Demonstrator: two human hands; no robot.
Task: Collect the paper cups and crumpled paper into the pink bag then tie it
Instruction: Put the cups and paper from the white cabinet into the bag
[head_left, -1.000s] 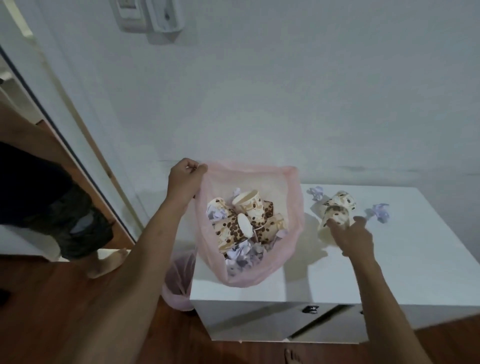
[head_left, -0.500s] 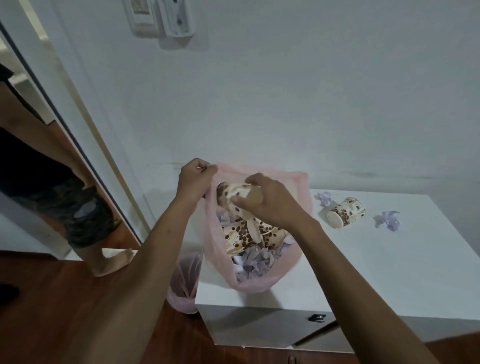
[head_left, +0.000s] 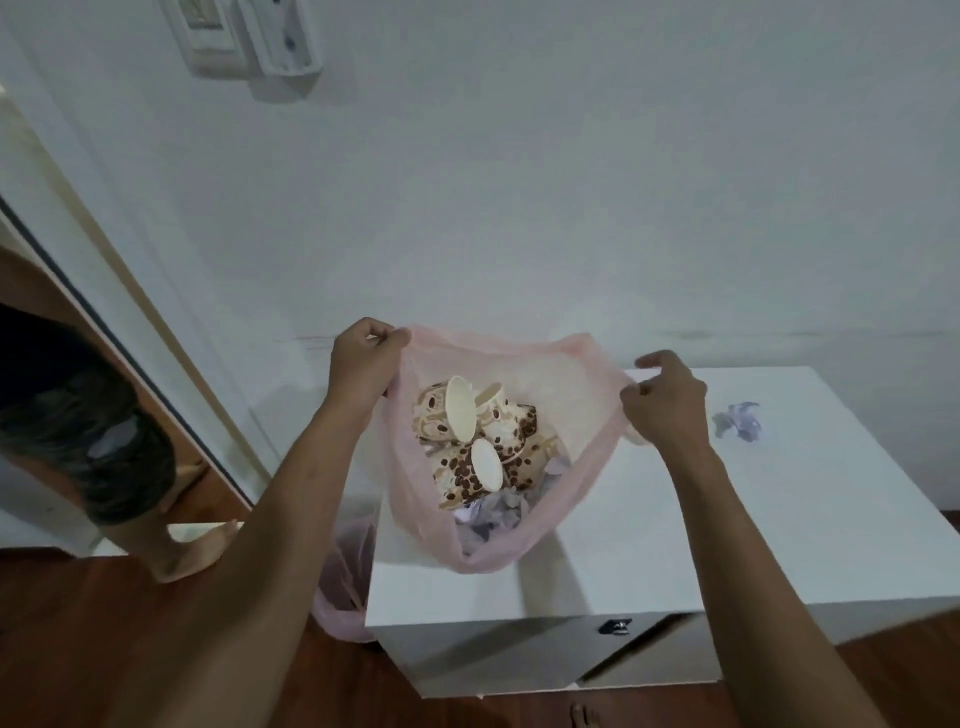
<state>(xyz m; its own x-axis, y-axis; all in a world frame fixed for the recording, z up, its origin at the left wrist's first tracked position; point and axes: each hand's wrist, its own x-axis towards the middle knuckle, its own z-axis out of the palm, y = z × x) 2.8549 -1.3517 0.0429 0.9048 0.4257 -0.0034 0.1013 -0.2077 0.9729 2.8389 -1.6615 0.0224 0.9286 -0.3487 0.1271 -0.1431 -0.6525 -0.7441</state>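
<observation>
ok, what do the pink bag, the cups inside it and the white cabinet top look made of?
Pink bag: thin plastic film, translucent, since the contents show faintly through its wrinkled wall.
Cups: paper, matte, printed with brown coffee beans, plain cream inside.
Cabinet top: probably laminated or painted board, smooth white, slight sheen. The core cannot be told.

We saw bare white cabinet top (head_left: 779, 519) around the crumpled paper (head_left: 740, 422); the wall (head_left: 571, 208) perhaps blocked approach behind.

We have a single head-worn wide-angle view, looking forward and steeply down from close above the bench (head_left: 779, 519), facing the wall (head_left: 571, 182), with both forearms reaching in from below.
</observation>
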